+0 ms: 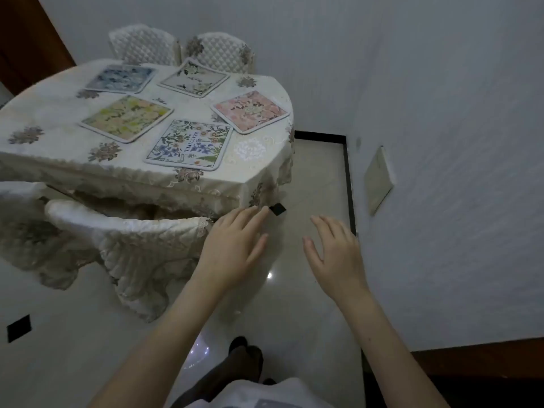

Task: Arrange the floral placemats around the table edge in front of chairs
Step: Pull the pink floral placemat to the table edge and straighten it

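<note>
One legible word, on one placemat.
Nearest placemat (190, 145), white with blue and green flowers: "BEAUTIFUL" in dark capitals at its centre, running sideways in this view. Smaller print beside it too small to read. Cream placemat (194, 78) at the far side carries script, illegible.

Glossy pale floor (309, 290), white textured wall (441, 113), 2 quilted chairs (219, 51) beyond.

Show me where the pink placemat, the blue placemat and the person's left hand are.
pink placemat (250, 111), head view, the middle of its flowered face.
blue placemat (121, 78), head view, the centre of the mat.
left hand (232, 248), head view, the back of the open hand.
</note>
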